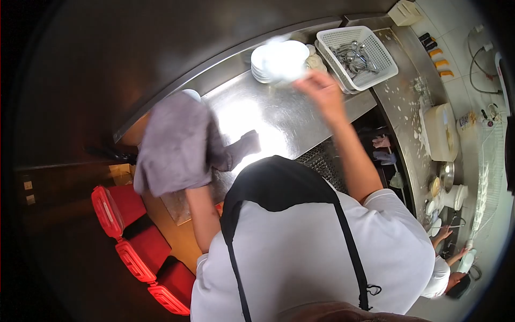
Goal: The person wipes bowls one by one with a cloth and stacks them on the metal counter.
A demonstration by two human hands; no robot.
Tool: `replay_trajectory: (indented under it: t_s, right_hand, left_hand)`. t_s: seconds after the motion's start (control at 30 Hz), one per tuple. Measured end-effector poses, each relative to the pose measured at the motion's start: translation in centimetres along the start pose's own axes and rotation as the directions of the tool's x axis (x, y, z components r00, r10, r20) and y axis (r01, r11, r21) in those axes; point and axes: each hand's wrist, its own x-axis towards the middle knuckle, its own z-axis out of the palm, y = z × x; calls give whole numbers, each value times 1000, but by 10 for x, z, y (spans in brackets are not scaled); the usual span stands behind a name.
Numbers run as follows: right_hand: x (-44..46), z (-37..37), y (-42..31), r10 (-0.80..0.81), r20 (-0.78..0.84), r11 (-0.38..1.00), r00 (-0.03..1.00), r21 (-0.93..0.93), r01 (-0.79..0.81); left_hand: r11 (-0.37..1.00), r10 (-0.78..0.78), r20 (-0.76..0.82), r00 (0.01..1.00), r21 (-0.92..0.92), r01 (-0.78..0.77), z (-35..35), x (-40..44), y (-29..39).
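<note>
A grey cloth (174, 142) is draped over my left hand (197, 194), hiding its fingers; only the wrist shows below. One end of the cloth hangs out to the right above the steel counter (268, 110). Behind the cloth peeks the rim of a white dish (191, 95). At the back of the counter, my right hand (323, 92) pinches the near edge of a white plate (283, 63), blurred by motion and glare. This plate is over a stack of white plates (261, 70).
A white plastic basket (387, 70) of metal utensils stands right of the plates, beside a crumpled beige cloth (316, 61). Red lidded boxes (140, 244) are at the lower left. A beige container (441, 131) sits on the right counter. Another person (437, 276) works at far right.
</note>
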Motion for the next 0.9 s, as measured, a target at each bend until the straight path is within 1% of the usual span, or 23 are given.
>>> replay_trajectory:
  t_s: [0.03, 0.07, 0.1, 0.13, 0.23, 0.3, 0.33, 0.37, 0.4, 0.43, 0.47, 0.5, 0.53, 0.57, 0.63, 0.67, 0.7, 0.73, 0.77, 0.8, 0.83, 0.87, 0.9]
  right_hand:
    - [-5, 28, -1, -296, 167, 954, 940, -2, 301]
    - [-10, 63, 4, -481, 185, 873, 857, 9, 487]
    - [-12, 82, -2, -571, 334, 786, 750, -41, 617]
    - [-15, 94, -8, -625, 480, 676, 616, -62, 735]
    - [-16, 111, -26, -750, 432, 444, 501, -234, 865]
    - [-14, 121, -21, -635, 310, 722, 708, -87, 686]
    - [-14, 127, -15, -541, 273, 827, 796, -1, 562]
    - [-13, 137, 6, -422, 412, 895, 807, 50, 443]
    - [-18, 144, 25, -236, 590, 967, 772, 66, 245]
    - [-17, 142, 19, 186, 797, 974, 575, -228, 2]
    - [-24, 155, 72, -39, 858, 988, 512, -44, 149]
    - [-32, 156, 90, 24, 893, 996, 450, -58, 62]
    - [-31, 153, 93, 130, 929, 989, 347, -147, 24]
    - [-39, 148, 92, 73, 885, 996, 460, -41, -80]
    - [-40, 139, 76, 47, 763, 991, 644, 44, -125]
    - [-29, 130, 36, 115, 777, 993, 619, -64, -104]
    - [-25, 127, 9, 25, 745, 982, 667, 106, -156]
    - [-18, 121, -14, -62, 733, 983, 677, 163, -87]
    - [-19, 121, -47, -233, 677, 907, 698, 410, -95]
    - [-14, 122, -69, -436, 620, 827, 653, 561, 20]
    - [-7, 130, -92, -577, 612, 805, 542, 539, 249]
    - [0, 137, -115, -699, 584, 713, 413, 528, 461]
    - [13, 148, -130, -744, 631, 549, 220, 391, 739]
  left_hand:
    - [999, -18, 11, 1000, -49, 19, 14, 0, -1]
    - [996, -30, 16, 999, -82, 31, 25, 2, -4]
    - [993, -39, 10, 999, -108, 40, 34, 3, -6]
    - [993, -35, -12, 999, -111, 34, 38, 2, -7]
    - [998, 66, -128, 990, -10, -68, 27, 2, 2]
    - [992, 125, -221, 967, 5, -127, 19, 2, 15]
    - [989, 138, -290, 947, -17, -150, 13, 0, 23]
    - [982, 134, -373, 918, -73, -173, 5, -1, 32]
    - [971, 123, -458, 880, -129, -203, -5, 0, 40]
    - [956, 102, -534, 840, -181, -231, -17, 1, 49]
    - [937, 82, -601, 795, -224, -267, -31, 3, 57]
    - [913, 63, -670, 739, -261, -314, -49, 5, 67]
    - [900, 55, -715, 697, -267, -345, -64, 6, 77]
    - [891, 45, -756, 654, -266, -369, -77, 6, 86]
    - [875, -13, -822, 569, -285, -392, -91, 4, 98]
    - [872, -34, -836, 547, -292, -392, -92, 3, 102]
    - [864, -114, -862, 494, -332, -378, -83, 6, 95]
    - [830, -158, -829, 537, -406, -383, -92, 2, 69]
    - [791, -201, -791, 578, -479, -381, -100, -1, 42]
    - [740, -153, -677, 720, -561, -370, -97, -2, 33]
    - [696, -98, -534, 840, -640, -325, -93, -4, 23]
    - [668, -42, -376, 926, -700, -254, -90, -5, 13]
    - [599, 77, -255, 964, -761, -249, -68, -9, 32]
